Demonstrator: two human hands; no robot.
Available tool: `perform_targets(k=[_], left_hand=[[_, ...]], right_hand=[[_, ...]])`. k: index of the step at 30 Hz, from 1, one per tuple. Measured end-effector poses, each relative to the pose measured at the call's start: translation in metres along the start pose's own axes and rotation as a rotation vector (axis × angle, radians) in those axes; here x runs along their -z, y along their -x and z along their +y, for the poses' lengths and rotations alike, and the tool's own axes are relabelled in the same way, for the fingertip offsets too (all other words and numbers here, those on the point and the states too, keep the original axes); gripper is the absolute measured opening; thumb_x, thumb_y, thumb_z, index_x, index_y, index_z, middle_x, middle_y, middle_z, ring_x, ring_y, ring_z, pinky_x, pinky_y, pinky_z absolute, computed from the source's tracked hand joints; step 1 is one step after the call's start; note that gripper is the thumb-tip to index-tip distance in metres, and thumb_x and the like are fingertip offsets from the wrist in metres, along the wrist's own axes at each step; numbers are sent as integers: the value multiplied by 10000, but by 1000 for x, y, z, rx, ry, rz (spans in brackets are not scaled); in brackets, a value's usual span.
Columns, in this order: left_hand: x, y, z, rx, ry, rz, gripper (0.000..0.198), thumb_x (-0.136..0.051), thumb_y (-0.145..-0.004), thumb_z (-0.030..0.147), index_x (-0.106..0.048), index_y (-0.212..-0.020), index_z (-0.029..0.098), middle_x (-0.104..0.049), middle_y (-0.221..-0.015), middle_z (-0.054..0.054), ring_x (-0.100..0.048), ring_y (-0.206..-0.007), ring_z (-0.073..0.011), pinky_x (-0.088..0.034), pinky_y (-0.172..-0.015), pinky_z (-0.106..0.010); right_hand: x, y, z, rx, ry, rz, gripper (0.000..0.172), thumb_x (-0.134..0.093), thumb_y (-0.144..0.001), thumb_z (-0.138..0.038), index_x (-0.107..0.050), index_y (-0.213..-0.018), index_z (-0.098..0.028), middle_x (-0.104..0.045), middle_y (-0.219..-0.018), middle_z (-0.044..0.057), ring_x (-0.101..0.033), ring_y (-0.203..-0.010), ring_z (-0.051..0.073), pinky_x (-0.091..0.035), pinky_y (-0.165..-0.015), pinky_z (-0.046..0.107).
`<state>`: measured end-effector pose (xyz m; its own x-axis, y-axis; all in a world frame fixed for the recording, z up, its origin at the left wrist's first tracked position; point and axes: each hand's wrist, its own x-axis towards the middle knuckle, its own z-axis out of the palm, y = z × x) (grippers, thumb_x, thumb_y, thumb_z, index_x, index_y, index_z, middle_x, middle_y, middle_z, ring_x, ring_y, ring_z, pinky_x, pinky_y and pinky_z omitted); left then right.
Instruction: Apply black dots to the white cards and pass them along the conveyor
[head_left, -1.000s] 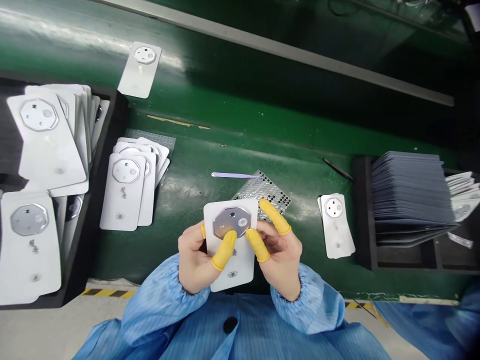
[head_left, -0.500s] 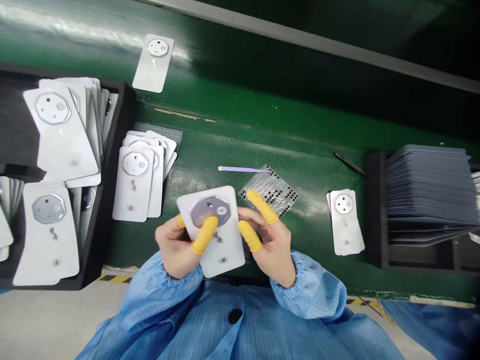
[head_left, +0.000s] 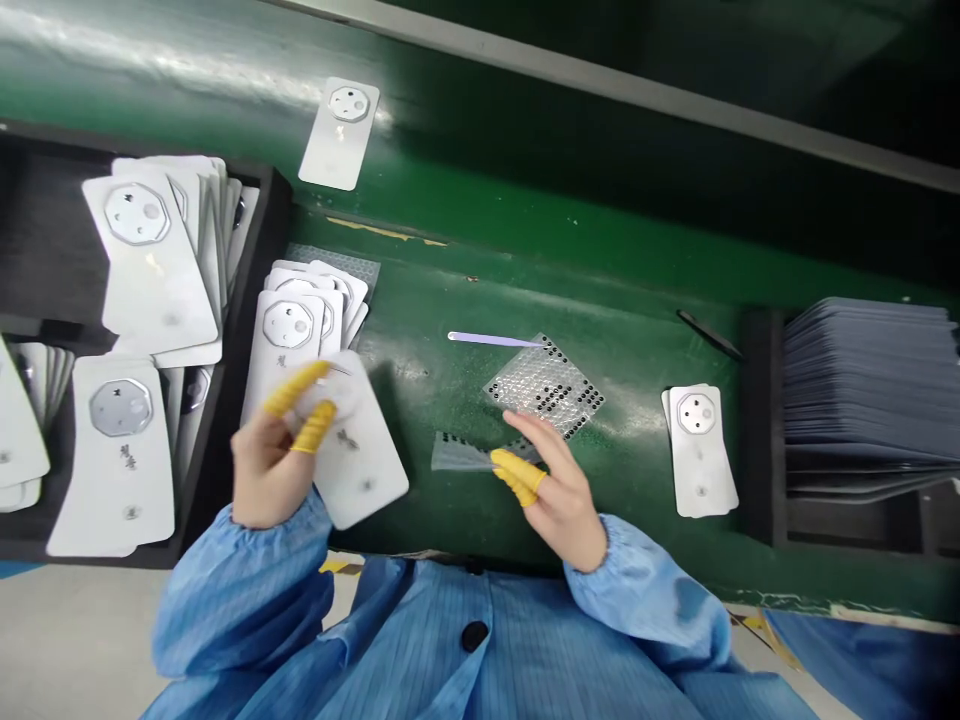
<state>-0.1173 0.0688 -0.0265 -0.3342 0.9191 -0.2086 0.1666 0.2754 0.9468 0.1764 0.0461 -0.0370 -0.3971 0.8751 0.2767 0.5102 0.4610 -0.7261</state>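
Note:
My left hand (head_left: 274,455), with yellow finger cots on thumb and index finger, grips a white phone back panel (head_left: 360,455) by its upper left part. The panel is tilted, its round camera area smeared by motion and partly covered by my fingers. Behind it lies a small pile of similar panels (head_left: 289,325). My right hand (head_left: 559,490), also in yellow cots, pinches a clear plastic strip with black dots (head_left: 461,455) by its right end. Just above lies a clear bubble-patterned sheet with black dots (head_left: 540,385), its upper corner touching a lilac stick (head_left: 487,340).
At left, a black foam tray (head_left: 266,220) holds stacked panels (head_left: 150,260). A single panel (head_left: 340,135) lies at the back. On the right are a couple of panels (head_left: 701,450), black tweezers (head_left: 709,335) and a rack (head_left: 763,430) with many grey sheets (head_left: 862,390).
My left hand has carried the panel left and turned it, nearer the small pile. My right hand has come away from the panel and taken hold of the clear strip.

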Motion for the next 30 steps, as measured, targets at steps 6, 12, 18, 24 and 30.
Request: perform_targets(k=[6,12,18,24,30], left_hand=[[-56,19,8,127,94,-416,407,-733,-744,482,-783,-901,110,-778,-917,-141,-743,-820,-286,-609,-739,-343],[-90,30,3,70,86,-413,293,-757,-724,374,-789,-864,118,-778,-902,-147,-749,-804,-277,-615,-724,-337],[-85,31,10,-79,-55,-348,233,-697,-766,305,-777,-866,110,-786,-840,-108,-748,-744,-243,-608,-674,-297],[-79,27,3,-291,-277,-340,151,-673,-742,213,-773,-836,148,-754,-660,-33,-669,-527,-162,-513,-496,-220],[-77,23,-3,-452,-382,-364,158,-618,-790,231,-753,-840,165,-732,-628,-22,-667,-542,-141,-504,-527,-199]], right_hand=[[42,-27,19,84,-2,-99,368,-563,-887,-83,-577,-1229,-218,-505,-1393,153,-490,-1296,236,-488,-1010,505],[42,-38,31,123,82,-186,346,-541,-912,-128,-556,-1249,-203,-546,-1348,155,-463,-1312,248,-450,-1040,530],[30,-56,6,232,143,-14,296,-558,-882,-78,-580,-1161,-175,-641,-1190,134,-557,-1183,247,-410,-1047,559],[-5,-70,7,340,33,-118,160,-465,-921,-83,-598,-994,-132,-672,-981,131,-634,-887,184,-580,-744,323],[-21,-56,16,310,-64,21,203,-514,-920,-125,-569,-1113,-147,-662,-1018,131,-642,-926,184,-595,-763,329]])
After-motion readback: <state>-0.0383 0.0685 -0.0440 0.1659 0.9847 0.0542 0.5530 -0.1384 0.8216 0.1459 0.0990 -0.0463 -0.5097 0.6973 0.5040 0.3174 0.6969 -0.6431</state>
